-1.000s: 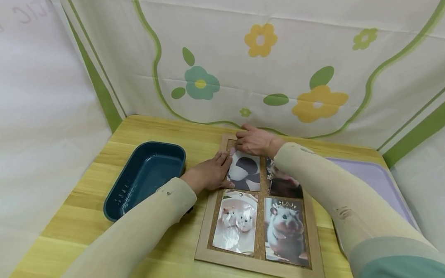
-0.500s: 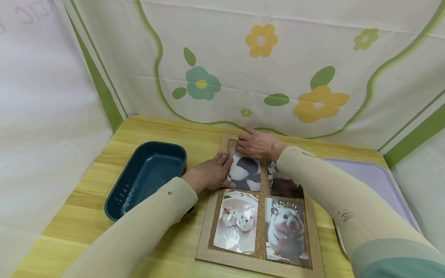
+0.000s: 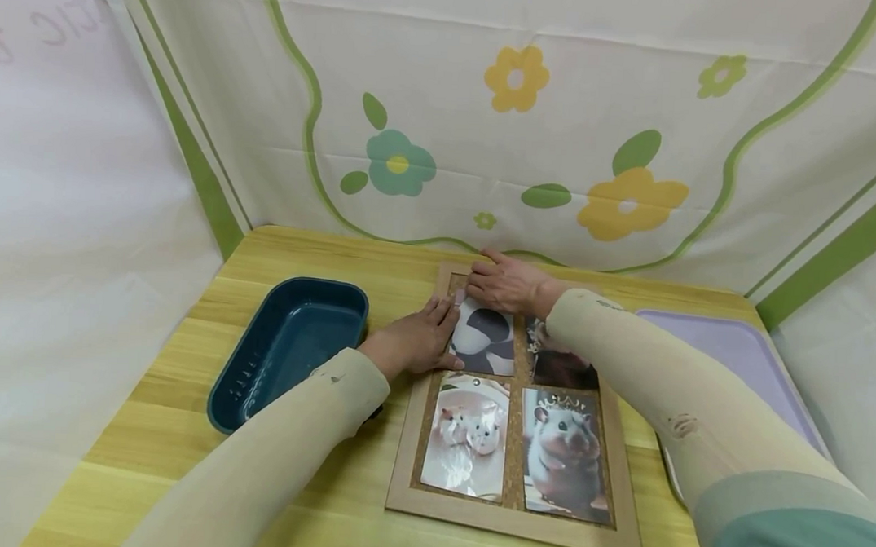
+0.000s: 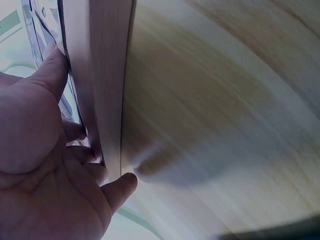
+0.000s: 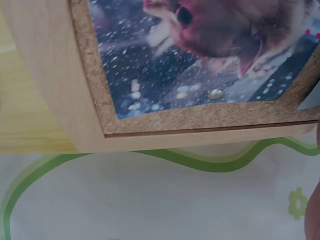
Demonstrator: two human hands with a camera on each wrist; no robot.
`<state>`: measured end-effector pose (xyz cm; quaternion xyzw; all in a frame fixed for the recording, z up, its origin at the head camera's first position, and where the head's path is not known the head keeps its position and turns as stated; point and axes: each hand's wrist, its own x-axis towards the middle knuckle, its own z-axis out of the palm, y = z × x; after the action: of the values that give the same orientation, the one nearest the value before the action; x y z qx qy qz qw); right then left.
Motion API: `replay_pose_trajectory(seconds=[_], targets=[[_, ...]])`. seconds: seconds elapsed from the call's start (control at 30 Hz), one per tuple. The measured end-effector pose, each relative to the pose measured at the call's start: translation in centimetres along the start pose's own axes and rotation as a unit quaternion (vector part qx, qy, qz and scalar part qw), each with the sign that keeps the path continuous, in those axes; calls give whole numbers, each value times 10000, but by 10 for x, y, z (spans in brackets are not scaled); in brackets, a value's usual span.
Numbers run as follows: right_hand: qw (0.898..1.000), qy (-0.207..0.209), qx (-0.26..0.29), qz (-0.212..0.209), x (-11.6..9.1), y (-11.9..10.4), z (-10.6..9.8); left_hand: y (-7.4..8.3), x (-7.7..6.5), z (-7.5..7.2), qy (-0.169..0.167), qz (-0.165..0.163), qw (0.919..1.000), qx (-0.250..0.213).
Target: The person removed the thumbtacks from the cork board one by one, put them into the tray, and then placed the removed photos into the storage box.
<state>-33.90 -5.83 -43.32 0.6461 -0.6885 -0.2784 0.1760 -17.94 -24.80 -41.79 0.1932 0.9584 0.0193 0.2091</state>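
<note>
On the wooden table (image 3: 152,432), the wood-framed corkboard (image 3: 515,522) bears four photos, the lower-left photo (image 3: 467,446) and lower-right photo (image 3: 565,459) nearest. The left hand (image 3: 422,338), thumb spread from extended fingers, rests on the left edge of the upper-left photo (image 3: 485,337). Beside it, a dark teal tub (image 3: 299,345) shows its floor and tiny unidentifiable glints. The lilac tray (image 3: 731,356) is partly behind the right sleeve (image 3: 668,385). At that photo's top, the right hand (image 3: 507,283) bends its fingers; whether they pinch anything I cannot tell. Both hands sit where they were half a second ago.
</note>
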Motion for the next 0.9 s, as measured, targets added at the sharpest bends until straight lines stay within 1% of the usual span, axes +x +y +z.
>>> replay_pose_trajectory(seconds=[0.17,0.43,0.53,0.73,0.9], targets=[[9998,196,-42,-75,-1,1,2,1,1,0,6,-26,10000,19],[9990,141,-337,-242,-5,2,7,2,1,1,-3,-55,9999,-115],[9991,137,-310,-265,-4,3,10,2,0,1,8,-75,9999,-130],[9994,174,-83,-290,-1,7,16,0,0,1,17,-123,9998,-141],[9989,228,-85,-391,-1,9,19,0,3,2,-6,-105,9998,-154]])
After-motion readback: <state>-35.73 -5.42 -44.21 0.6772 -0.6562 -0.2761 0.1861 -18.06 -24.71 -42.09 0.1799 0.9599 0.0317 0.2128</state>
